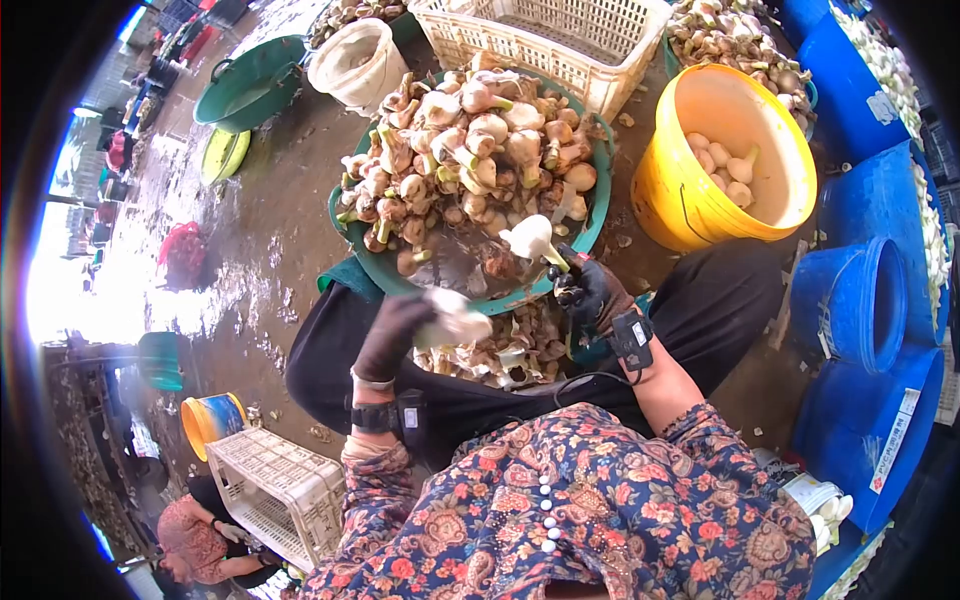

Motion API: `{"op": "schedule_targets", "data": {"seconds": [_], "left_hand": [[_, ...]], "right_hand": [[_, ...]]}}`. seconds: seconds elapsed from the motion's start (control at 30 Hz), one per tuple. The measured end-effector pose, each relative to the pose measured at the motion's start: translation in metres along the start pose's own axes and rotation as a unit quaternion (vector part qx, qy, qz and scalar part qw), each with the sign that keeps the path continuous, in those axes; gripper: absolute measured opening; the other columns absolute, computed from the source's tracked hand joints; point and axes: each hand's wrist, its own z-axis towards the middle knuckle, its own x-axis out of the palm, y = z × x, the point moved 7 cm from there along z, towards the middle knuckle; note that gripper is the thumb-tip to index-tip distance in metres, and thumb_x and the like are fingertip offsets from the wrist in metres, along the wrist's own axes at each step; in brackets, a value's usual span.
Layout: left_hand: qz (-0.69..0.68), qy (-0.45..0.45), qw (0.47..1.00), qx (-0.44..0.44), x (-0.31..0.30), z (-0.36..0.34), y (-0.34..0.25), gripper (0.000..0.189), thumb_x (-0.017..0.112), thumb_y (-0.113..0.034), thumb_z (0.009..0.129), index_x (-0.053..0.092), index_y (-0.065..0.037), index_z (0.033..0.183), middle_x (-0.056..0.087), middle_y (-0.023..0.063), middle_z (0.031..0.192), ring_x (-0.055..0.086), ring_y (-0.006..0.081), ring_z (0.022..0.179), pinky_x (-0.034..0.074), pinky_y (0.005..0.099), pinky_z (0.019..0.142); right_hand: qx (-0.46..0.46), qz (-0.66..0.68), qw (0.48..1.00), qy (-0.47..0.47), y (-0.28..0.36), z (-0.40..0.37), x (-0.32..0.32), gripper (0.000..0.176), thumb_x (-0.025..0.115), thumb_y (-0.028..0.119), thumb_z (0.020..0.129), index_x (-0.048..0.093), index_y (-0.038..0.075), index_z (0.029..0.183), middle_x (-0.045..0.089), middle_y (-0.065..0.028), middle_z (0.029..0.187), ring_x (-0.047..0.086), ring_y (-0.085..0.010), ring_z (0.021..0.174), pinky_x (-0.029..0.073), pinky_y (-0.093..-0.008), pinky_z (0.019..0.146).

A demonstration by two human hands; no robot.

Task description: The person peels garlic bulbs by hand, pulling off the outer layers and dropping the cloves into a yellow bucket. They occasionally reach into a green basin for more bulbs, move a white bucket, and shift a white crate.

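Note:
My right hand [590,292], in a dark glove, is closed round the green stem of a white garlic bulb [531,238], which points up and left over the rim of a green tub [352,238]. My left hand [398,328], also dark-gloved, is over the near left edge of the tub. Its fingers and the pale shape at them are smeared by motion, so its grip is unclear. Dirty garlic bulbs [480,145] are heaped in the tub. Loose peelings [510,355] lie between my legs, under my hands.
A yellow bucket [655,175] with several cleaner bulbs stands right of the tub. Behind are a white crate [540,45] and a white bucket [357,65]. Blue containers [870,210] line the right side. Another person [200,540] sits at the lower left beside a crate [275,490].

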Motion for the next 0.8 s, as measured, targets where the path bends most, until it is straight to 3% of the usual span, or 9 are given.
{"op": "schedule_targets", "data": {"seconds": [0.03, 0.07, 0.13, 0.23, 0.43, 0.57, 0.63, 0.73, 0.8], "left_hand": [[0.133, 0.037, 0.983, -0.120, 0.009, 0.004, 0.015, 0.033, 0.068, -0.018, 0.078, 0.060, 0.003, 0.102, 0.065, 0.0084, 0.089, 0.060, 0.0129, 0.078, 0.048, 0.0265, 0.069], [0.300, 0.020, 0.954, 0.006, 0.019, 0.014, 0.011, 0.035, 0.069, -0.020, 0.078, 0.059, 0.003, 0.103, 0.065, 0.0076, 0.088, 0.059, 0.0115, 0.076, 0.048, 0.0249, 0.068], [0.221, -0.136, 0.964, 0.062, 0.024, 0.027, 0.001, 0.032, 0.069, -0.016, 0.078, 0.059, 0.003, 0.101, 0.065, 0.0069, 0.088, 0.059, 0.0104, 0.074, 0.047, 0.0235, 0.065], [0.128, -0.163, 0.970, 0.126, 0.053, 0.042, -0.021, 0.024, 0.069, -0.012, 0.078, 0.061, 0.003, 0.094, 0.065, 0.0052, 0.084, 0.059, 0.0087, 0.073, 0.047, 0.0234, 0.064], [0.300, -0.345, 0.886, 0.080, -0.004, 0.050, 0.011, 0.016, 0.066, -0.016, 0.076, 0.061, -0.001, 0.077, 0.065, 0.0118, 0.073, 0.062, 0.0184, 0.061, 0.049, 0.0294, 0.058], [0.315, -0.234, 0.918, 0.056, -0.006, 0.043, 0.017, 0.022, 0.066, -0.021, 0.078, 0.064, -0.001, 0.086, 0.066, 0.0112, 0.075, 0.063, 0.0177, 0.065, 0.050, 0.0299, 0.059], [-0.087, -0.182, 0.979, -0.002, 0.027, 0.041, 0.003, 0.024, 0.066, -0.020, 0.081, 0.064, 0.002, 0.091, 0.064, 0.0075, 0.085, 0.061, 0.0121, 0.068, 0.048, 0.0237, 0.058], [0.073, -0.174, 0.969, 0.159, 0.053, 0.049, -0.012, 0.019, 0.066, -0.016, 0.081, 0.064, 0.002, 0.087, 0.065, 0.0070, 0.074, 0.060, 0.0101, 0.068, 0.047, 0.0253, 0.058], [0.113, -0.198, 0.967, 0.116, 0.042, 0.058, -0.010, 0.017, 0.065, -0.016, 0.081, 0.063, 0.001, 0.081, 0.063, 0.0074, 0.070, 0.059, 0.0105, 0.065, 0.045, 0.0247, 0.056]], "right_hand": [[-0.017, -0.027, 0.999, 0.011, 0.002, -0.001, 0.004, 0.028, 0.055, 0.033, 0.089, 0.057, 0.007, 0.098, 0.056, -0.0007, 0.069, 0.049, -0.0070, 0.052, 0.038, -0.0183, 0.043], [-0.033, -0.055, 0.998, 0.021, 0.004, -0.003, 0.008, 0.027, 0.056, 0.034, 0.088, 0.057, 0.008, 0.096, 0.054, 0.0003, 0.068, 0.048, -0.0067, 0.051, 0.038, -0.0178, 0.043], [-0.010, -0.033, 0.999, -0.005, -0.001, -0.007, 0.014, 0.027, 0.055, 0.033, 0.089, 0.057, 0.007, 0.096, 0.054, 0.0004, 0.067, 0.048, -0.0061, 0.050, 0.037, -0.0174, 0.042], [0.064, 0.005, 0.998, 0.027, -0.016, -0.009, 0.018, 0.025, 0.054, 0.031, 0.090, 0.055, 0.006, 0.095, 0.053, 0.0001, 0.066, 0.047, -0.0049, 0.048, 0.036, -0.0166, 0.039], [0.123, 0.144, 0.975, 0.119, -0.025, -0.018, 0.033, 0.028, 0.049, 0.028, 0.092, 0.048, 0.004, 0.106, 0.052, -0.0012, 0.070, 0.044, -0.0034, 0.047, 0.036, -0.0158, 0.037], [0.127, 0.165, 0.974, 0.093, -0.022, -0.022, 0.038, 0.030, 0.044, 0.029, 0.094, 0.048, 0.002, 0.105, 0.050, -0.0003, 0.073, 0.044, -0.0026, 0.050, 0.033, -0.0155, 0.038], [0.102, 0.139, 0.981, 0.090, -0.021, -0.017, 0.033, 0.033, 0.040, 0.031, 0.096, 0.050, 0.000, 0.101, 0.048, 0.0008, 0.074, 0.045, -0.0026, 0.053, 0.032, -0.0159, 0.040], [0.163, 0.127, 0.968, 0.146, -0.030, -0.013, 0.028, 0.031, 0.039, 0.030, 0.096, 0.049, 0.002, 0.106, 0.049, 0.0012, 0.075, 0.044, -0.0023, 0.051, 0.030, -0.0161, 0.037], [0.146, 0.120, 0.977, 0.099, -0.032, -0.016, 0.025, 0.030, 0.040, 0.029, 0.096, 0.049, 0.002, 0.107, 0.050, 0.0005, 0.074, 0.042, -0.0024, 0.050, 0.030, -0.0168, 0.035]]}}
